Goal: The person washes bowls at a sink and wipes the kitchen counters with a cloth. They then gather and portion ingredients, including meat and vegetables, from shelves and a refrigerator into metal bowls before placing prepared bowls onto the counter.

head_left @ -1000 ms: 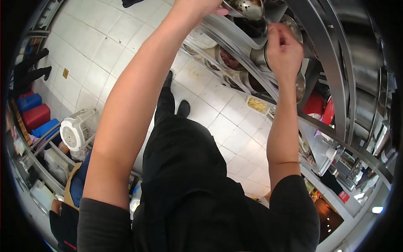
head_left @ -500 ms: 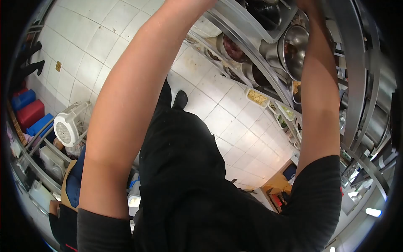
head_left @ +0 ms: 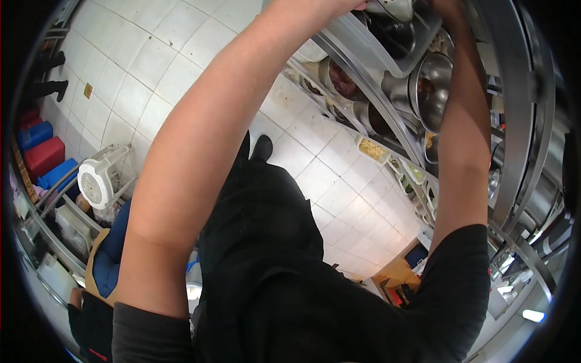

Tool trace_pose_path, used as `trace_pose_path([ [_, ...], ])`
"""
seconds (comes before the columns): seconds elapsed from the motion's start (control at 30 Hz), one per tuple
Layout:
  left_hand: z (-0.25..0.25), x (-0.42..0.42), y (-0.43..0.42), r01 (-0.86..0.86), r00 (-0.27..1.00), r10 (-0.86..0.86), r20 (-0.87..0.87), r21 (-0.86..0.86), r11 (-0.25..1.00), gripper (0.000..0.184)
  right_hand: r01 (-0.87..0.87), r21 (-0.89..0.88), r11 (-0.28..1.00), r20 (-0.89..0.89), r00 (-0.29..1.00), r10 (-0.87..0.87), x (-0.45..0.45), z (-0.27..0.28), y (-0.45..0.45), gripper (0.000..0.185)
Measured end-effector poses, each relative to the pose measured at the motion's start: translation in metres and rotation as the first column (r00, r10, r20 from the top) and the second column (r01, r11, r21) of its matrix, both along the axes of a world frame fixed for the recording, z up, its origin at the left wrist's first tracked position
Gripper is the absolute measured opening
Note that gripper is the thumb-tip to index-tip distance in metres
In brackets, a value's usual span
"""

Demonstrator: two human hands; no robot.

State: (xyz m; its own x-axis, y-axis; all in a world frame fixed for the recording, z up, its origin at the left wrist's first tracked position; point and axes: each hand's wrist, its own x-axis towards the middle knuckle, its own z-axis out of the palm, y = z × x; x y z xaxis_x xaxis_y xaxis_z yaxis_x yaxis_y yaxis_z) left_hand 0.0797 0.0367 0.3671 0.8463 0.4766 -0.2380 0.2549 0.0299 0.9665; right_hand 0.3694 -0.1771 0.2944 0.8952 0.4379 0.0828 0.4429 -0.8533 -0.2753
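At the top edge, my left hand (head_left: pixel 350 5) is mostly cut off by the frame. Its visible fingertip lies beside a shiny metal vessel (head_left: pixel 396 8) with dark bits in it, over a translucent plastic tub (head_left: pixel 363 42) that holds something black. Whether that hand grips the vessel cannot be made out. My right hand (head_left: pixel 446 8) reaches to the top edge in shadow, just right of the tub, with its fingers hidden. Below it, a steel bowl (head_left: pixel 431 91) with brown residue sits beside my right forearm.
Lower shelves hold a pot of dark red food (head_left: pixel 342 78) and a tray of yellow strips (head_left: pixel 372 149). A white fan (head_left: pixel 97 183) stands at left near red and blue containers (head_left: pixel 43 157). Another person's legs (head_left: pixel 51 89) show at far left, a sleeve (head_left: pixel 91 327) at lower left.
My right hand has moved up and right from beside the steel bowls to the top edge. My left hand has shifted right. The metal vessel, out of view half a second ago, shows again.
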Motion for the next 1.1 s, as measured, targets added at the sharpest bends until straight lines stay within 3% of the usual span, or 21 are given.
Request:
trace_pose_path([
  [0.03, -0.002, -0.001, 0.001, 0.0, 1.0, 0.0, 0.001, 0.0, 1.0, 0.04, 0.061, 0.119, 0.991, -0.19, 0.981, -0.037, 0.003, 0.001, -0.001, 0.02],
  [0.1, -0.009, -0.003, 0.003, 0.02, 0.995, -0.023, 0.095, 0.03, 0.999, 0.04, 0.069, 0.129, 0.989, -0.188, 0.981, -0.044, 0.008, 0.005, -0.007, 0.02],
  [0.23, -0.005, -0.001, 0.003, 0.037, 0.995, -0.045, 0.091, 0.084, 0.996, 0.041, 0.077, 0.154, 0.985, -0.153, 0.987, -0.054, -0.009, 0.006, -0.017, 0.023],
  [0.33, 0.001, 0.004, 0.0, 0.018, 0.998, -0.012, -0.056, 0.106, 0.994, 0.04, 0.09, 0.177, 0.98, -0.143, 0.988, -0.065, -0.02, 0.009, -0.022, 0.027],
  [0.4, -0.007, 0.007, 0.003, 0.06, 0.997, -0.065, 0.042, 0.124, 0.99, 0.04, 0.09, 0.189, 0.978, -0.13, 0.989, -0.066, -0.025, 0.013, -0.023, 0.03],
  [0.53, -0.011, 0.018, 0.002, 0.098, 0.993, -0.109, 0.051, 0.187, 0.977, 0.037, 0.09, 0.222, 0.971, -0.073, 0.994, -0.076, -0.039, 0.021, -0.025, 0.037],
  [0.63, -0.023, 0.037, -0.001, -0.017, 0.995, 0.0, 0.1, 0.171, 0.985, 0.038, 0.123, 0.2, 0.972, 0.055, 0.989, -0.136, -0.076, 0.037, -0.023, 0.042],
  [0.7, -0.02, 0.058, 0.011, 0.258, 0.96, -0.261, 0.102, 0.037, 0.965, 0.036, 0.234, 0.091, 0.968, 0.082, 0.967, -0.241, -0.128, 0.055, -0.022, 0.046],
  [0.73, -0.043, 0.076, 0.01, 0.259, 0.957, -0.263, 0.125, 0.053, 0.965, 0.036, 0.305, 0.003, 0.952, 0.057, 0.951, -0.305, -0.155, 0.056, -0.02, 0.048],
  [0.77, -0.079, 0.097, 0.007, 0.246, 0.922, -0.368, 0.123, 0.547, 0.8, 0.038, 0.362, -0.108, 0.926, 0.008, 0.932, -0.364, -0.177, 0.053, -0.013, 0.05],
  [0.8, -0.089, 0.111, 0.005, 0.15, 0.89, -0.452, 0.067, 0.892, 0.427, 0.048, 0.404, -0.236, 0.884, -0.045, 0.904, -0.426, -0.195, 0.049, -0.007, 0.051],
  [0.83, -0.07, 0.105, -0.001, 0.135, 0.883, -0.462, 0.084, 0.897, 0.421, 0.048, 0.335, -0.095, 0.938, -0.099, 0.934, -0.343, -0.207, 0.046, -0.007, 0.052],
  [0.87, -0.046, 0.087, -0.011, 0.174, 0.949, -0.268, 0.166, 0.433, 0.885, 0.031, 0.316, -0.011, 0.949, -0.107, 0.943, -0.315, -0.213, 0.046, -0.005, 0.052],
  [0.9, -0.024, 0.082, -0.012, 0.09, 0.992, -0.068, 0.109, -0.21, 0.974, 0.015, 0.294, 0.072, 0.953, -0.114, 0.952, -0.285, -0.219, 0.046, -0.003, 0.051],
  [0.93, -0.045, 0.098, -0.019, 0.037, 0.982, 0.047, 0.182, -0.434, 0.9, 0.026, 0.303, 0.028, 0.952, -0.097, 0.949, -0.299, -0.208, 0.024, -0.015, 0.05],
  [0.97, -0.051, 0.101, -0.022, 0.035, 0.98, 0.067, 0.185, -0.499, 0.866, 0.032, 0.313, -0.015, 0.95, -0.079, 0.946, -0.313, -0.197, 0.004, -0.026, 0.048],
  [1.03, -0.062, 0.107, -0.027, 0.027, 0.977, 0.112, 0.184, -0.62, 0.784, 0.043, 0.069, 0.078, 0.995, 0.166, 0.983, -0.082, -0.198, 0.022, -0.02, 0.045],
  [1.1, -0.081, 0.107, -0.026, -0.022, 0.954, 0.173, 0.245, -0.519, 0.855, 0.051, 0.036, 0.127, 0.991, 0.195, 0.979, -0.06, -0.181, 0.03, -0.023, 0.042],
])
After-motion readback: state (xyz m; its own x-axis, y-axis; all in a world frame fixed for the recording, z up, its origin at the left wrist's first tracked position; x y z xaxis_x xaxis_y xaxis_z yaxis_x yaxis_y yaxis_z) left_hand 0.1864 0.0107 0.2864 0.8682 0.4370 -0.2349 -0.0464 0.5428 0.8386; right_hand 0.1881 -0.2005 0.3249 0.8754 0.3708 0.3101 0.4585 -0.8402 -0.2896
